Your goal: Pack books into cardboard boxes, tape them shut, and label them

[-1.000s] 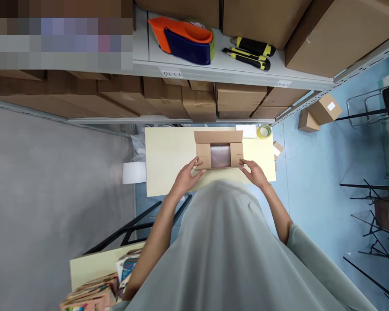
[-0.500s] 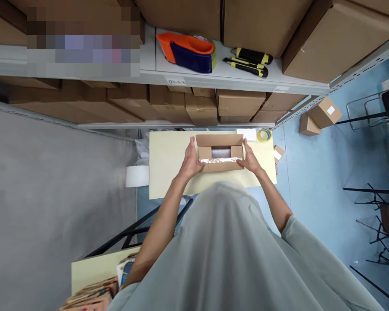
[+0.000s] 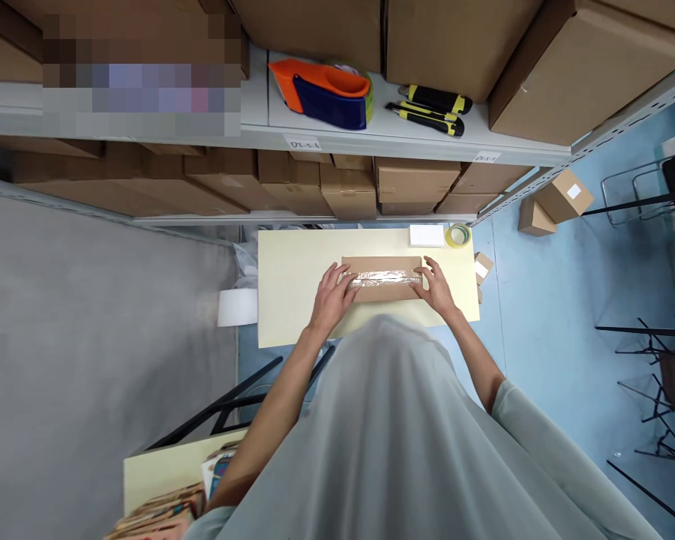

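A small cardboard box (image 3: pixel 386 292) lies on the pale yellow table (image 3: pixel 292 255), its long top flaps folded down. Along the middle of its top runs a shiny strip of clear tape (image 3: pixel 385 278). At the box's left end, my left hand (image 3: pixel 334 296) grips it, fingers curled over the top and thumb near the front. My right hand (image 3: pixel 436 289) holds the right end in much the same way, with thumb and fingers bent on the top. The flaps hide the inside of the box.
Behind the box are a white box (image 3: pixel 426 236) and a tape roll (image 3: pixel 458 235). An orange and blue tape dispenser (image 3: pixel 329 94) and several utility knives (image 3: pixel 430 109) lie on the shelf (image 3: pixel 371 144) above. A white roll (image 3: pixel 237 307) is left of the table.
The box's upright back flap has come down, and the top that stood open is now covered. Both hands have shifted onto the top, fingers curling over its ends.
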Demonstrator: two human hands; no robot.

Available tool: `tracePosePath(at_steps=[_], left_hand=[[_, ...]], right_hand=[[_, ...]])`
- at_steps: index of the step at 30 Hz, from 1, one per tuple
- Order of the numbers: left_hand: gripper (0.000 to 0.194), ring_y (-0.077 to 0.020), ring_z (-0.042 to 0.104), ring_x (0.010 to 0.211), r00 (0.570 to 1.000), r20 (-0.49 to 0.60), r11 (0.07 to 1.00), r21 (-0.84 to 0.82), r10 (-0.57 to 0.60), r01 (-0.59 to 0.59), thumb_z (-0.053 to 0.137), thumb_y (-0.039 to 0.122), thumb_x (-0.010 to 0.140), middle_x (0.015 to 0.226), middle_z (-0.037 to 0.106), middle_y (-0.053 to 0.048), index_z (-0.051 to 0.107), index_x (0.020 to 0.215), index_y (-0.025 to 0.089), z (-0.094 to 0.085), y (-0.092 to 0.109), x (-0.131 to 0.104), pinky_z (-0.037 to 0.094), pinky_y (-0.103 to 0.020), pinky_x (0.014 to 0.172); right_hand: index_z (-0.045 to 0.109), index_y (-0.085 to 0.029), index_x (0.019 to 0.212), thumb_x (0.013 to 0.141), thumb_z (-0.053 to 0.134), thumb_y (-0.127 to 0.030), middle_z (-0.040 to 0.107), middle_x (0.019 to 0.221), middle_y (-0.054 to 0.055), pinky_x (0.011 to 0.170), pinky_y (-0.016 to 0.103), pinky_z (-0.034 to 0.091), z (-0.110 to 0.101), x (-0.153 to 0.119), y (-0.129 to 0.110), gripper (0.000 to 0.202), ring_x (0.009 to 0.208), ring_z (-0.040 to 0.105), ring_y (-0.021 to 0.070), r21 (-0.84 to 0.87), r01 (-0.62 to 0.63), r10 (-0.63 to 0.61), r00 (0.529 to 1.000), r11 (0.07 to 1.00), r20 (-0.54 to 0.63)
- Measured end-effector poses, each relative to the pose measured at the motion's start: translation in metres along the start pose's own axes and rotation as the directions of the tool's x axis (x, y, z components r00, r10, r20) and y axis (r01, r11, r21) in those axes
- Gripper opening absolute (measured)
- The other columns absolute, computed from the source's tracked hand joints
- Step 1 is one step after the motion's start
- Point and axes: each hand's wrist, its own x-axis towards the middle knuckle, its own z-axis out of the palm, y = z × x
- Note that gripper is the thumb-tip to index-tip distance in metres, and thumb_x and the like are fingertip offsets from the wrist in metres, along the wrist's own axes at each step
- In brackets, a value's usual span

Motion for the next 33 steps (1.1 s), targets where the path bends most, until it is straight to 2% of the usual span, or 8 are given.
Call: tracePosePath(at_steps=[3, 6, 10, 14, 16, 19, 26, 33], left_hand=[[0.033, -0.0352, 0.046, 0.160, 1.000, -0.009, 0.999, -0.036, -0.026, 0.026, 0.061, 0.042, 0.106, 0.164, 0.059, -0.012, 0.075, 0.132, 0.027, 0.002, 0.001, -0.003, 0.039, -0.058, 0.133], [0.034, -0.0314, 0.061, 0.146, 0.998, -0.036, 0.995, -0.086, -0.052, 0.048, 0.058, 0.044, 0.108, 0.161, 0.060, -0.013, 0.076, 0.130, 0.026, 0.003, 0.005, 0.000, 0.047, -0.051, 0.127], [0.027, -0.0292, 0.071, 0.127, 0.985, -0.089, 0.985, -0.107, -0.147, 0.137, 0.060, 0.042, 0.106, 0.146, 0.065, -0.013, 0.078, 0.114, 0.025, 0.004, 0.012, 0.010, 0.054, -0.047, 0.119], [0.022, -0.0282, 0.071, 0.124, 0.951, -0.180, 0.959, -0.176, -0.252, 0.220, 0.066, 0.034, 0.100, 0.139, 0.062, -0.013, 0.075, 0.116, 0.024, 0.014, 0.009, 0.018, 0.059, -0.045, 0.112], [0.033, -0.0251, 0.072, 0.113, 0.916, -0.213, 0.924, -0.259, -0.340, 0.283, 0.073, 0.031, 0.094, 0.143, 0.059, -0.014, 0.071, 0.126, 0.024, 0.021, 0.002, 0.021, 0.063, -0.045, 0.107], [0.050, -0.0221, 0.072, 0.103, 0.879, -0.169, 0.857, -0.365, -0.446, 0.364, 0.078, 0.028, 0.089, 0.143, 0.063, -0.015, 0.064, 0.137, 0.024, 0.028, -0.011, 0.026, 0.066, -0.044, 0.097], [0.048, -0.0258, 0.074, 0.108, 0.887, -0.065, 0.804, -0.456, -0.457, 0.381, 0.079, 0.033, 0.086, 0.139, 0.070, -0.018, 0.065, 0.131, 0.021, 0.029, -0.030, 0.030, 0.068, -0.043, 0.089], [0.049, -0.0289, 0.075, 0.112, 0.881, -0.094, 0.736, -0.595, -0.464, 0.324, 0.081, 0.040, 0.083, 0.135, 0.071, -0.017, 0.066, 0.126, 0.022, 0.041, -0.042, 0.027, 0.069, -0.044, 0.086]], right_hand=[[0.071, -0.026, 0.136, 0.105, 0.070, -0.044, 0.046, 0.173, 0.016, 0.129, 0.054, 0.046, 0.001, 0.000, 0.003, 0.037, 0.158, 0.049, 0.0333, 0.026, -0.047, 0.046, 0.999, 0.999, 0.011], [0.073, -0.026, 0.131, 0.105, 0.066, -0.046, 0.056, 0.164, 0.016, 0.127, 0.052, 0.048, 0.003, 0.005, 0.004, 0.034, 0.154, 0.053, 0.0315, 0.127, -0.106, 0.105, 0.994, 0.986, 0.016], [0.071, -0.025, 0.122, 0.102, 0.061, -0.045, 0.068, 0.145, 0.014, 0.110, 0.047, 0.060, 0.010, 0.015, 0.004, 0.029, 0.133, 0.066, 0.0280, 0.290, -0.206, 0.209, 0.978, 0.935, 0.021], [0.068, -0.025, 0.108, 0.094, 0.065, -0.043, 0.074, 0.128, 0.009, 0.106, 0.043, 0.061, 0.014, 0.024, 0.002, 0.023, 0.118, 0.070, 0.0237, 0.389, -0.287, 0.295, 0.955, 0.875, 0.041], [0.067, -0.026, 0.102, 0.091, 0.066, -0.040, 0.076, 0.121, 0.007, 0.111, 0.044, 0.060, 0.014, 0.028, 0.001, 0.017, 0.117, 0.070, 0.0233, 0.389, -0.289, 0.293, 0.955, 0.875, 0.049], [0.067, -0.027, 0.097, 0.089, 0.066, -0.036, 0.078, 0.115, 0.006, 0.111, 0.044, 0.059, 0.012, 0.034, 0.001, 0.012, 0.113, 0.072, 0.0233, 0.356, -0.294, 0.291, 0.955, 0.887, 0.065], [0.067, -0.026, 0.099, 0.090, 0.064, -0.031, 0.077, 0.114, 0.006, 0.106, 0.043, 0.061, 0.006, 0.035, -0.003, 0.011, 0.107, 0.072, 0.0227, 0.224, -0.293, 0.281, 0.956, 0.930, 0.082], [0.073, -0.027, 0.104, 0.084, 0.073, -0.013, 0.071, 0.132, 0.015, 0.106, 0.059, 0.061, -0.011, 0.060, -0.054, 0.025, 0.135, 0.065, 0.0403, -0.245, -0.173, 0.175, 0.985, 0.954, -0.014]])
